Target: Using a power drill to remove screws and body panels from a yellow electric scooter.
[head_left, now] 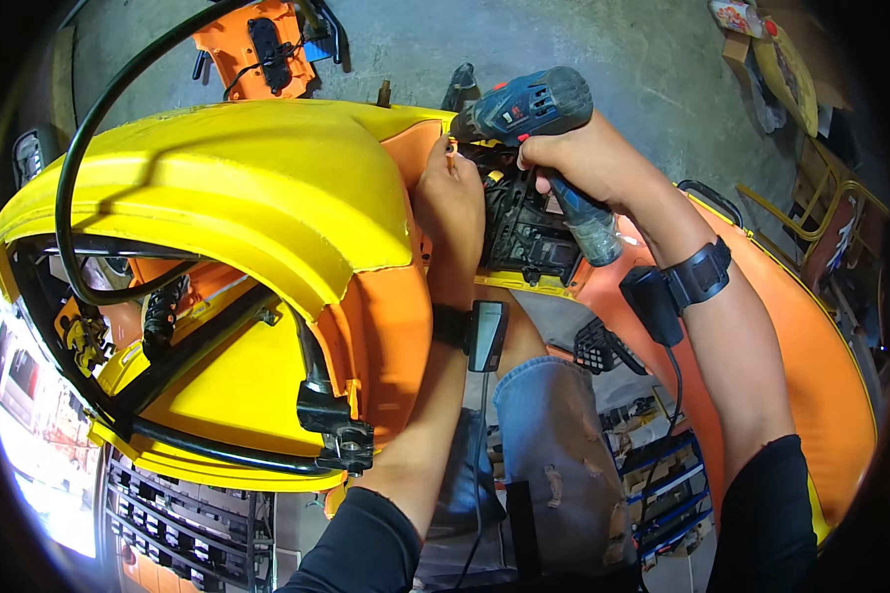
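My right hand [585,160] grips a blue and black cordless drill [536,103] by its handle. The drill's chuck points left, to the edge of a large yellow and orange plastic shell [257,163]. Right below the chuck is my left hand [450,193], its thumb and fingers drawn together against the shell's orange inner panel [412,150]. Something small may be between those fingertips, too small to make out. A black metal mechanism [526,232] sits in the opening between the yellow shell and a long orange panel [796,371] on the right.
A bent black tube [64,193] arches over the shell's left side. Beyond it, an orange part with a black piece [269,54] lies on the concrete floor. A yellow metal frame [811,198] and cardboard are at right. Below, black racks [188,499] stand near my legs.
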Demonstrator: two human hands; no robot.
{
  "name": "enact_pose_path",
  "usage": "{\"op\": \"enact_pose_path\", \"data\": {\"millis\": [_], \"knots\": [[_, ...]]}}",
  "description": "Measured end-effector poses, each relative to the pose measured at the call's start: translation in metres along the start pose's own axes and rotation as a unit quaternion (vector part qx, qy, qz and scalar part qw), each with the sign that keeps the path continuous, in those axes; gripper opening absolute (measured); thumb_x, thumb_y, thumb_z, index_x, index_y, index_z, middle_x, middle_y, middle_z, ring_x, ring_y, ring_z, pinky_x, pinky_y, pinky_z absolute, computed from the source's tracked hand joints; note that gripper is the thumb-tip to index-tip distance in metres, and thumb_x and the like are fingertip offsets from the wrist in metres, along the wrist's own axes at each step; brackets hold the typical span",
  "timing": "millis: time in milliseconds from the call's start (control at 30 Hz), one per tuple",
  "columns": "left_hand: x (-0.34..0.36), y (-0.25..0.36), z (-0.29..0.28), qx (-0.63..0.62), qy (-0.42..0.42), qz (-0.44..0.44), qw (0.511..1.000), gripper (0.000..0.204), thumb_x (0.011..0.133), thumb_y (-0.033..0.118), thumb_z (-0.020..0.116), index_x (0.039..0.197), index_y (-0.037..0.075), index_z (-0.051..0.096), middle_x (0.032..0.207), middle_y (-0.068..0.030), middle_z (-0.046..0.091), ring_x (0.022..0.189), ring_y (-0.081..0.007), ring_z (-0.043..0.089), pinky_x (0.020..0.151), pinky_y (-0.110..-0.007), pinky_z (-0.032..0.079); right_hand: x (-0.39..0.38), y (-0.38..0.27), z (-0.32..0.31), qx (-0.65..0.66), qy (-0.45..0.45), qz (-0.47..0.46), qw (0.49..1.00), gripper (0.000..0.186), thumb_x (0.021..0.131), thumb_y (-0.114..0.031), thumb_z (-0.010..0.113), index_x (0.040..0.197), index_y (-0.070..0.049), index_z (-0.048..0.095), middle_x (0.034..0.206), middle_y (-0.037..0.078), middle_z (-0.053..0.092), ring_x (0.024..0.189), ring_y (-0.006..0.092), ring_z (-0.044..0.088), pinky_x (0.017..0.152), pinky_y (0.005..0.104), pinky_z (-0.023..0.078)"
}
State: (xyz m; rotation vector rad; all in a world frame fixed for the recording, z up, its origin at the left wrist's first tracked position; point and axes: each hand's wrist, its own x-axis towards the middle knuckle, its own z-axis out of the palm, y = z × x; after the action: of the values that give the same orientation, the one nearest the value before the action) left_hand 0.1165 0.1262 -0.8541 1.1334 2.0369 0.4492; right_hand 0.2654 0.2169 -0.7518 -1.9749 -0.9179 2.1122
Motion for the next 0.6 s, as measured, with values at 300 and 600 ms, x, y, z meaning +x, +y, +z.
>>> {"op": "enact_pose_path", "data": {"millis": [300, 600], "knots": [[-0.0007, 0.0022, -0.0021, 0.009, -0.009, -0.023, 1.000, 0.034, 0.085, 0.015, 0.060, 0.115, 0.001, 0.068, 0.079, -0.0188, 0.070, 0.072, -0.0276, 0.071, 0.066, -0.036, 0.054, -0.0028, 0.0010, 0.0004, 0.012, 0.015, 0.000, 1.000, 0.013, 0.079, -0.014, 0.063, 0.077, -0.001, 0.064, 0.069, 0.003, 0.063, 0.057, 0.0115, 0.058, 0.058, 0.0283, 0.048], [0.0007, 0.0077, -0.0028, -0.002, 0.002, -0.010, 1.000, 0.032, 0.086, 0.013, 0.059, 0.114, 0.002, 0.068, 0.080, -0.0180, 0.070, 0.072, -0.0295, 0.071, 0.066, -0.038, 0.054, -0.0003, -0.0013, 0.0002, 0.010, 0.010, 0.012, 1.000, 0.012, 0.079, -0.013, 0.062, 0.079, -0.001, 0.064, 0.070, 0.003, 0.063, 0.056, 0.0106, 0.057, 0.057, 0.0277, 0.048]]}}
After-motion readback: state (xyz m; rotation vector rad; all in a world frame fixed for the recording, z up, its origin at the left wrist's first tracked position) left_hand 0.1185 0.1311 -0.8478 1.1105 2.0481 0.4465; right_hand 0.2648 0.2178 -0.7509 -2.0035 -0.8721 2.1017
